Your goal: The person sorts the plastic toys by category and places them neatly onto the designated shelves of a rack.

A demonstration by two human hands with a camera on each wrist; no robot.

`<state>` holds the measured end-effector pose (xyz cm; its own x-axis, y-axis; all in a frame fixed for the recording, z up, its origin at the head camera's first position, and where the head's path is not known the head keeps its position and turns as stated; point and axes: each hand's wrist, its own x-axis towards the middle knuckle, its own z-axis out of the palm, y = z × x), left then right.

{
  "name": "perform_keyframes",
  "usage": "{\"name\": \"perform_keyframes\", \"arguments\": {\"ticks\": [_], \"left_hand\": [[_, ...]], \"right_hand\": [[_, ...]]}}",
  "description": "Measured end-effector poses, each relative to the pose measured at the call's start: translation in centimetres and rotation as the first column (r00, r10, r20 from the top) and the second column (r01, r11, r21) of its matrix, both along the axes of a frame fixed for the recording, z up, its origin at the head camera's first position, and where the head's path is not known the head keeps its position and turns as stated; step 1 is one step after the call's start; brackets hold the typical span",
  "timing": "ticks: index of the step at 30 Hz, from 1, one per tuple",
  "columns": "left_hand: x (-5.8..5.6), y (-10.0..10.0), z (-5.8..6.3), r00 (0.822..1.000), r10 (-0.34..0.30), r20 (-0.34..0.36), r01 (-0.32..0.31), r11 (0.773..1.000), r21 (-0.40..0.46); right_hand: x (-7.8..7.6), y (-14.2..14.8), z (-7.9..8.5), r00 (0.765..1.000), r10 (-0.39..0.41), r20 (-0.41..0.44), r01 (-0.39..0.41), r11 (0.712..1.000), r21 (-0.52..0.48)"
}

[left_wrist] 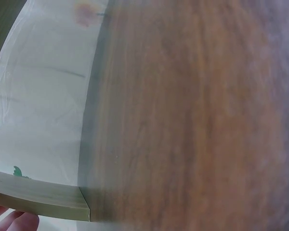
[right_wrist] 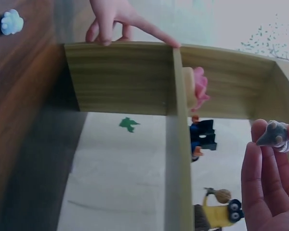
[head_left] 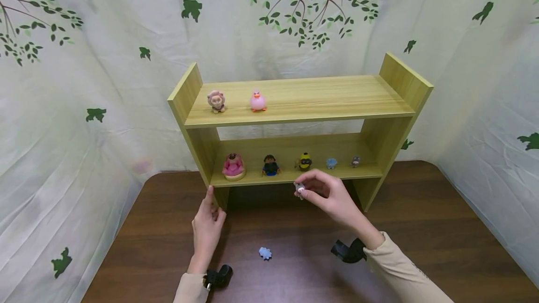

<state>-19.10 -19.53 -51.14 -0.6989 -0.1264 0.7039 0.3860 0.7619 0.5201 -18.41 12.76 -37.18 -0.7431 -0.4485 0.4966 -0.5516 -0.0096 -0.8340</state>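
A small grey toy figurine (head_left: pixel 300 190) with a pointed snout is pinched between the thumb and fingers of my right hand (head_left: pixel 332 198), in front of the lower shelf's edge. In the right wrist view the grey figurine (right_wrist: pixel 275 135) shows at the fingertips. My left hand (head_left: pixel 207 228) holds the front edge of the left side panel of the wooden shelf unit (head_left: pixel 294 180), its index finger stretched up to the shelf corner. Part of that panel (left_wrist: pixel 43 197) appears between fingers in the left wrist view. A light blue figurine (head_left: pixel 265 253) lies on the table between my forearms.
The lower shelf bears a pink bear (head_left: pixel 233 166), a dark-clothed figure (head_left: pixel 270 166), a yellow figure (head_left: pixel 304 161), a blue figurine (head_left: pixel 331 163) and a small grey one (head_left: pixel 355 161). On top stand a curly pink figure (head_left: pixel 216 101) and a pink duck (head_left: pixel 258 101).
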Motion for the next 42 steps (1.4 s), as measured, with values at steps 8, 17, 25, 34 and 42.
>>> {"name": "perform_keyframes", "arguments": {"ticks": [8,17,25,34,42], "left_hand": [[0.0,0.0,0.1,1.000,-0.003,-0.029,0.002,1.000,-0.017],[0.0,0.1,0.3,0.998,-0.017,-0.066,0.016,1.000,-0.015],[0.0,0.2,0.6,0.993,-0.047,-0.105,0.049,0.999,0.013],[-0.1,0.2,0.8,0.990,-0.056,-0.127,0.056,0.998,-0.004],[-0.1,0.0,0.9,0.989,-0.047,-0.138,0.044,0.999,-0.025]], "right_hand": [[-0.1,0.2,1.1,1.000,-0.014,-0.024,0.014,1.000,-0.008],[-0.2,0.3,1.6,0.999,-0.025,-0.024,0.025,1.000,-0.004],[-0.2,0.4,2.2,0.999,-0.031,-0.039,0.031,0.999,-0.009],[-0.1,0.5,3.5,0.994,-0.043,-0.100,0.041,0.999,-0.020],[-0.3,0.8,5.2,0.982,-0.082,-0.170,0.075,0.996,-0.045]]}}
